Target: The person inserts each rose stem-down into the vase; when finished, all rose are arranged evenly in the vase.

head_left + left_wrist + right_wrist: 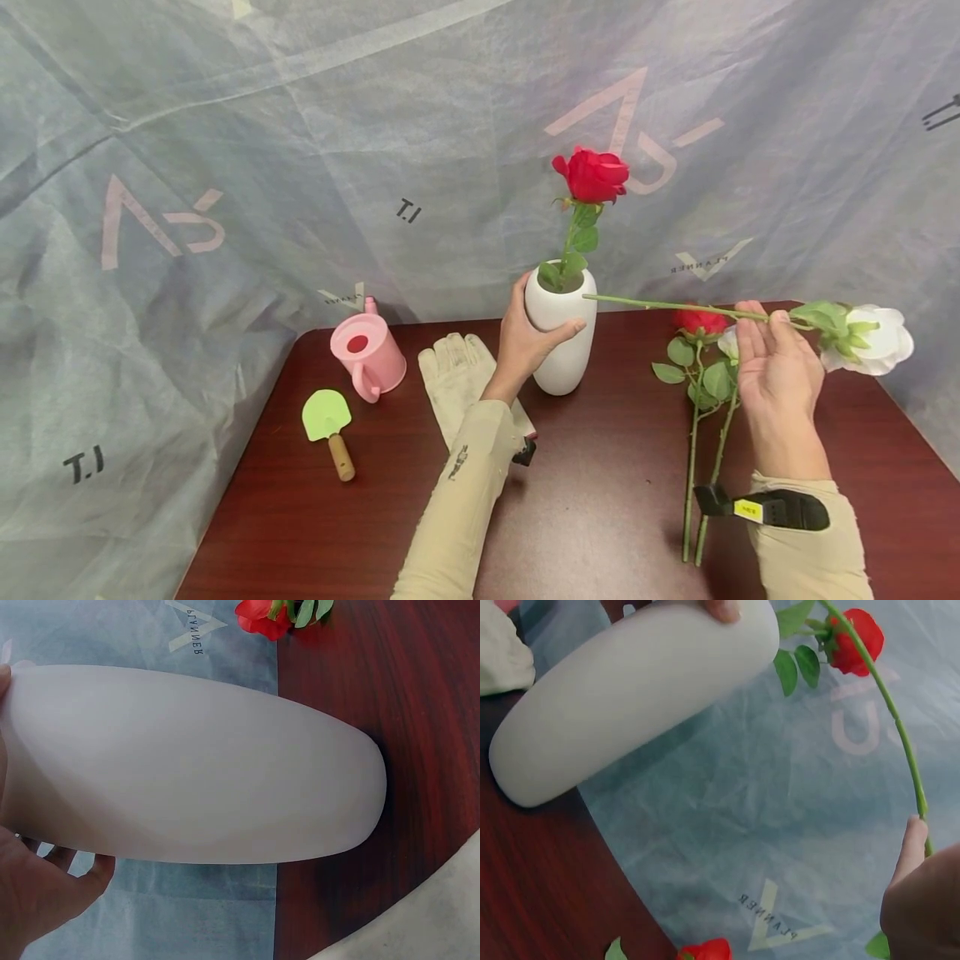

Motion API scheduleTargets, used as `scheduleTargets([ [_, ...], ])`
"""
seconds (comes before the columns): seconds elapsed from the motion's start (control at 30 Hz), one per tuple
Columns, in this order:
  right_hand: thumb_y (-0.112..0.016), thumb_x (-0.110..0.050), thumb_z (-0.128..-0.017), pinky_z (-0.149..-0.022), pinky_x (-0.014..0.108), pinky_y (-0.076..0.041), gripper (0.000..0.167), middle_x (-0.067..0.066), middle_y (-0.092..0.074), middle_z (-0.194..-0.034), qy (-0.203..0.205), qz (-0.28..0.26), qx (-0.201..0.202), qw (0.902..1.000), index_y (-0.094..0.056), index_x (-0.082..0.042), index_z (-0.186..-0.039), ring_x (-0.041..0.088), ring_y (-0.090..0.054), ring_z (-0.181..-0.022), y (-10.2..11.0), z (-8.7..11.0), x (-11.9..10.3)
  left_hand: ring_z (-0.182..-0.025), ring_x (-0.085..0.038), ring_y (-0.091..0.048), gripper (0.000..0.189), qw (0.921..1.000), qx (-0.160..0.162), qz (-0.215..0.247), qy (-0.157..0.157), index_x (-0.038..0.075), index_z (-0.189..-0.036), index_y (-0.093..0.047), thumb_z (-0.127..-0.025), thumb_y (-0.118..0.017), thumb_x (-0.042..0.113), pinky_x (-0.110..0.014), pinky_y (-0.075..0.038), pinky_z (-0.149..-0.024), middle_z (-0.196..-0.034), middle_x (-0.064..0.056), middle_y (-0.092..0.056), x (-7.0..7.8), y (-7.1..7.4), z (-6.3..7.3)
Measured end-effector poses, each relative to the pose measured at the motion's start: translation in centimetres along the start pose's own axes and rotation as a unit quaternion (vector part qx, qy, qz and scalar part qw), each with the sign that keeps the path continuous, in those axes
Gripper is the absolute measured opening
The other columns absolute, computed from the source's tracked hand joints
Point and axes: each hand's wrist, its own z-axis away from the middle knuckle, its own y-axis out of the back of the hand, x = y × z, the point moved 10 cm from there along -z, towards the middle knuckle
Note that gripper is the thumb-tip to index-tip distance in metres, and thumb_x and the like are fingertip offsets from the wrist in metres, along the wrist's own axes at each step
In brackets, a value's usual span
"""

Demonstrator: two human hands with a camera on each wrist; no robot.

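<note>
A white vase stands upright on the table, and my left hand grips its upper part, thumb across the front. One red rose with green leaves rises out of the vase mouth. My right hand pinches the stem of a white rose between thumb and fingers, palm turned up. That rose lies nearly level, its bloom off to the right. The cut end of its green stem points left and overlaps the vase rim in the head view. In the right wrist view the same stem passes beside the red bloom.
A second red rose and another white rose lie on the dark red table, partly behind my right hand. Left of the vase are pale work gloves, a pink watering can and a green trowel. Grey sheeting hangs behind.
</note>
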Motion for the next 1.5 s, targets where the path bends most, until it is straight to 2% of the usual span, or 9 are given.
scheduleTargets([
  [0.27, -0.055, 0.003, -0.091, -0.069, 0.036, -0.054, 0.008, 0.026, -0.066, -0.085, 0.051, 0.022, 0.030, 0.9980, -0.048, 0.005, -0.093, 0.035, -0.067, -0.076, -0.7, 0.1, 0.3, -0.099, -0.011, -0.055, 0.089, 1.0000, 0.002, -0.003, 0.004, 0.035, -0.140, -0.032, -0.067, -0.083, 0.038, -0.032, -0.049, -0.075, -0.121, 0.007, -0.052, 0.1, 0.1, 0.1],
  [0.47, -0.066, 0.002, -0.084, -0.069, 0.036, -0.054, 0.024, 0.024, -0.065, -0.087, 0.136, 0.090, 0.043, 0.9857, -0.045, 0.001, -0.095, 0.034, -0.067, -0.078, -2.1, 0.7, 0.0, -0.100, -0.011, -0.055, 0.088, 1.0000, 0.000, -0.004, 0.006, 0.036, -0.140, -0.031, -0.067, -0.082, 0.040, -0.033, -0.049, -0.075, -0.122, 0.007, -0.052, 0.0, 0.1, 0.0],
  [0.6, -0.072, 0.003, -0.079, -0.063, 0.036, -0.055, 0.029, 0.027, -0.063, -0.085, 0.209, 0.134, 0.008, 0.9687, -0.046, 0.003, -0.090, 0.035, -0.065, -0.077, -3.9, 1.4, -0.3, -0.099, -0.011, -0.055, 0.088, 1.0000, 0.000, -0.001, 0.005, 0.036, -0.140, -0.031, -0.068, -0.082, 0.040, -0.033, -0.049, -0.074, -0.122, 0.007, -0.052, 0.0, 0.0, 0.0],
  [0.73, -0.074, 0.003, -0.075, -0.058, 0.035, -0.055, 0.029, 0.030, -0.063, -0.081, 0.273, 0.175, -0.019, 0.9460, -0.048, 0.005, -0.087, 0.036, -0.065, -0.071, -5.6, 2.1, -0.5, -0.099, -0.011, -0.054, 0.088, 1.0000, 0.003, -0.001, 0.004, 0.035, -0.139, -0.032, -0.067, -0.082, 0.038, -0.032, -0.048, -0.075, -0.121, 0.007, -0.052, -0.1, 0.1, 0.1],
  [0.93, -0.076, 0.000, -0.075, -0.061, 0.035, -0.055, 0.029, 0.031, -0.063, -0.082, 0.362, 0.257, -0.067, 0.8936, -0.050, 0.005, -0.084, 0.034, -0.065, -0.070, -8.1, 3.2, -0.6, -0.099, -0.011, -0.055, 0.088, 1.0000, 0.005, 0.004, 0.001, 0.034, -0.139, -0.032, -0.067, -0.083, 0.036, -0.031, -0.048, -0.076, -0.121, 0.007, -0.053, -0.1, 0.2, 0.1],
  [1.0, -0.076, 0.000, -0.075, -0.063, 0.035, -0.055, 0.028, 0.031, -0.064, -0.081, 0.377, 0.274, -0.085, 0.8806, -0.049, 0.005, -0.082, 0.033, -0.065, -0.069, -8.9, 3.6, -0.3, -0.099, -0.010, -0.054, 0.088, 1.0000, 0.004, 0.005, 0.000, 0.034, -0.139, -0.032, -0.067, -0.083, 0.036, -0.031, -0.048, -0.076, -0.121, 0.007, -0.053, -0.1, 0.1, 0.1],
  [1.27, -0.076, 0.002, -0.074, -0.063, 0.033, -0.055, 0.028, 0.028, -0.065, -0.075, 0.393, 0.301, -0.127, 0.8598, -0.049, 0.004, -0.077, 0.029, -0.066, -0.062, -11.4, 4.8, 1.1, -0.101, -0.010, -0.054, 0.089, 0.9999, -0.002, 0.010, 0.001, 0.036, -0.140, -0.030, -0.067, -0.082, 0.039, -0.032, -0.048, -0.076, -0.122, 0.008, -0.051, 0.0, 0.0, 0.1],
  [1.4, -0.077, 0.000, -0.074, -0.062, 0.033, -0.055, 0.027, 0.027, -0.065, -0.073, 0.402, 0.322, -0.140, 0.8457, -0.050, 0.005, -0.076, 0.027, -0.066, -0.059, -12.1, 4.9, 1.7, -0.100, -0.011, -0.054, 0.089, 0.9999, -0.001, 0.011, -0.001, 0.036, -0.139, -0.031, -0.067, -0.082, 0.038, -0.032, -0.049, -0.075, -0.122, 0.008, -0.051, 0.0, -0.1, 0.1],
  [1.5, -0.076, -0.001, -0.075, -0.063, 0.034, -0.055, 0.026, 0.026, -0.065, -0.073, 0.400, 0.327, -0.148, 0.8433, -0.051, 0.005, -0.076, 0.027, -0.066, -0.060, -12.5, 4.9, 2.0, -0.099, -0.010, -0.054, 0.088, 0.9999, 0.000, 0.010, -0.005, 0.035, -0.139, -0.031, -0.067, -0.082, 0.038, -0.031, -0.049, -0.075, -0.122, 0.008, -0.051, 0.0, -0.1, 0.0],
])
